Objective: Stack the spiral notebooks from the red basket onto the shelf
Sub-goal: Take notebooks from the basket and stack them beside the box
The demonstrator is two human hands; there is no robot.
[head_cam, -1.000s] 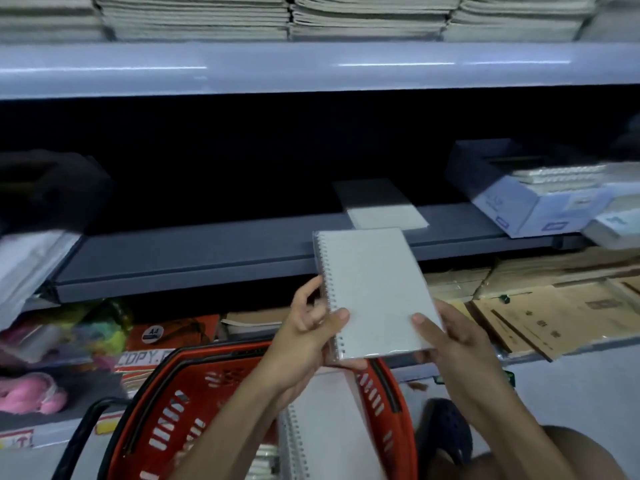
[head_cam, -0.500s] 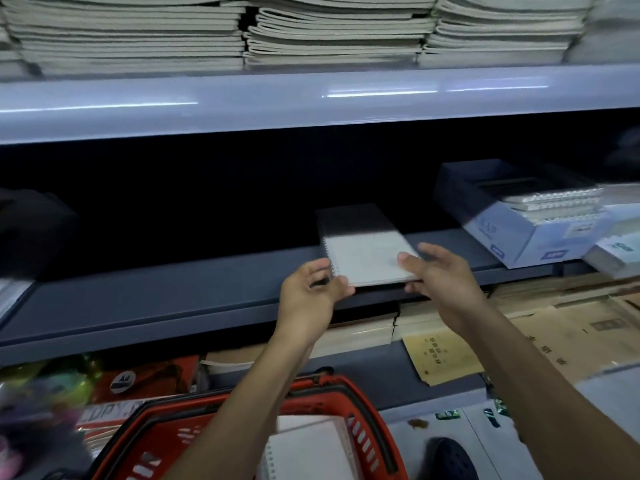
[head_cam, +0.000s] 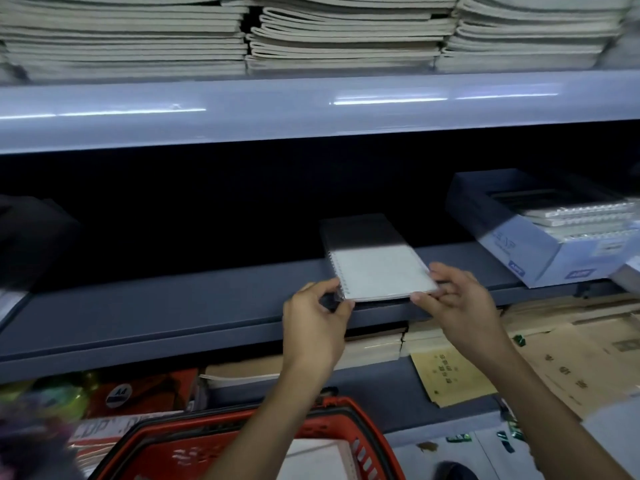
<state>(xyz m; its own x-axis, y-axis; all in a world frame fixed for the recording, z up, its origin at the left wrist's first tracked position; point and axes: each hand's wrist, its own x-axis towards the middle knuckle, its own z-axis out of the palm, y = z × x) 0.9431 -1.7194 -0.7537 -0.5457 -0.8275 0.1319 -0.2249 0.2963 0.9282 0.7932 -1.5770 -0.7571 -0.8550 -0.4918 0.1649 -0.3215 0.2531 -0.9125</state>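
Grey metal shelf (head_cam: 173, 317) runs across the middle of the view, and the spiral notebook (head_cam: 381, 275) is lying flat on it, a bit right of centre, near end at the shelf's front lip. Its far half disappears into the shadow under the upper shelf (head_cam: 311, 109), so only the near half looks white, with the wire binding running down its left edge. Looks like it sits on top of another notebook, but the edge is too dark to be sure.

Both hands are on its near corners. Left hand (head_cam: 317, 318) has thumb and fingers curled in, pinching the near-left corner right by the spiral. Right hand (head_cam: 457, 303) does the same at the near-right corner, thumb at the front edge and fingers curled along the right side.

Down at the near edge there's the red basket (head_cam: 242, 445), with at least one more white notebook (head_cam: 318, 459) lying in it.

Other stuff: to the far right on the same shelf sits a blue-white cardboard box (head_cam: 526, 251) with spiral-bound pads packed inside. The upper shelf carries tall stacks of pale exercise books (head_cam: 346, 32). Below the grey shelf, on the right, brown envelopes (head_cam: 450, 372) are spread out.
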